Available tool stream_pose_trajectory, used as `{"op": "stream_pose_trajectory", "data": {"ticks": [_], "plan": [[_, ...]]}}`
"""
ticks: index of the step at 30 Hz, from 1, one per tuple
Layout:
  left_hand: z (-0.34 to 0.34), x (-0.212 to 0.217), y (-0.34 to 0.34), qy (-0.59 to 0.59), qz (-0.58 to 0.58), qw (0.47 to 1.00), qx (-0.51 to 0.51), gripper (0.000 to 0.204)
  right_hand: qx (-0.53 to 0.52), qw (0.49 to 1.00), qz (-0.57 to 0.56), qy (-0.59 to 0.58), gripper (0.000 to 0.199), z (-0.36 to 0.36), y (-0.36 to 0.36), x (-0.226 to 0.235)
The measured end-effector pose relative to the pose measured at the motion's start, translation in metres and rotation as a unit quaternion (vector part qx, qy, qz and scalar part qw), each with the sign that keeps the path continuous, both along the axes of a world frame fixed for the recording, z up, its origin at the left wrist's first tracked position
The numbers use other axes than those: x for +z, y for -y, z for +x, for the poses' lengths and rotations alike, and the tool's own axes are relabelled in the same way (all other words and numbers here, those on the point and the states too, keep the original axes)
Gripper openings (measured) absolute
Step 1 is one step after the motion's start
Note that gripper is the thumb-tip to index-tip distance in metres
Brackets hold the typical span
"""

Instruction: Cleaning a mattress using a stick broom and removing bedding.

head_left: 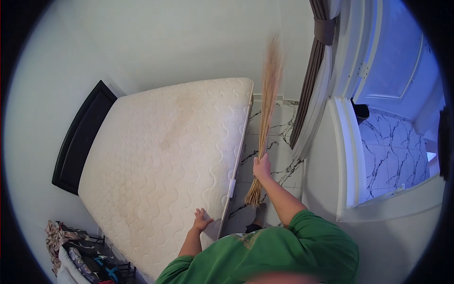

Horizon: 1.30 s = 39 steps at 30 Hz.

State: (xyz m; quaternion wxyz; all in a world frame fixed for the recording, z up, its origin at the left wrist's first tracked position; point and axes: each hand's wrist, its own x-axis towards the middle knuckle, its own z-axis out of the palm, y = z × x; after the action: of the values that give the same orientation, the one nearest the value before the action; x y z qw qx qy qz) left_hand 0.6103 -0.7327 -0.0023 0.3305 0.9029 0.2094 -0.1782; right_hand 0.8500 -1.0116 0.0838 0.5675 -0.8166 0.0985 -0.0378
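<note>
My right hand [262,166] is wrapped round a long straw broom [269,109], gripping it low, near its bundled stalk ends. The broom stands out ahead of me, its feathery tips pointing away and its cut ends below my fist. My left hand [202,219] is at the near right part of a bare cream mattress [156,142], fingers spread and holding nothing. Whether that palm presses on the fabric or hovers just over it, I cannot tell. Brownish stains mark the mattress's quilted top.
A black headboard [85,137] stands at the mattress's left end. Marble-patterned floor [283,118] runs along its right side. A tied brown curtain [312,75] hangs beside an open doorway [350,151] on the right. Clothes and bags [85,258] are piled at lower left.
</note>
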Motion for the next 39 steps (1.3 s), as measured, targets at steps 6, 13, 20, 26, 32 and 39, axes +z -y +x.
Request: {"op": "stream_pose_trajectory", "data": {"ticks": [6, 13, 20, 26, 32, 39], "plan": [[-0.019, 0.028, 0.021, -0.096, 0.053, 0.991, -0.071, 0.094, 0.348, 0.846, 0.090, -0.394, 0.021, -0.030, 0.004, -0.080], [-0.021, 0.024, 0.009, -0.111, 0.038, 0.989, -0.087, 0.095, 0.025, 0.995, 0.093, -0.003, 0.018, -0.039, -0.004, 0.012], [-0.025, 0.037, 0.017, -0.135, 0.006, 0.987, -0.086, 0.092, 0.354, 0.839, 0.160, -0.381, 0.020, -0.030, 0.009, -0.051], [-0.041, 0.027, 0.020, -0.082, 0.025, 0.992, -0.094, 0.092, 0.005, 0.997, 0.051, -0.058, 0.029, -0.052, -0.001, 0.010], [-0.046, 0.034, 0.026, -0.105, 0.035, 0.987, -0.118, 0.094, 0.166, 0.965, -0.059, -0.194, 0.027, -0.064, 0.015, -0.104], [-0.072, 0.024, 0.036, -0.058, 0.085, 0.988, -0.116, 0.089, -0.021, 0.993, -0.051, 0.107, 0.025, -0.080, 0.007, -0.007]]}}
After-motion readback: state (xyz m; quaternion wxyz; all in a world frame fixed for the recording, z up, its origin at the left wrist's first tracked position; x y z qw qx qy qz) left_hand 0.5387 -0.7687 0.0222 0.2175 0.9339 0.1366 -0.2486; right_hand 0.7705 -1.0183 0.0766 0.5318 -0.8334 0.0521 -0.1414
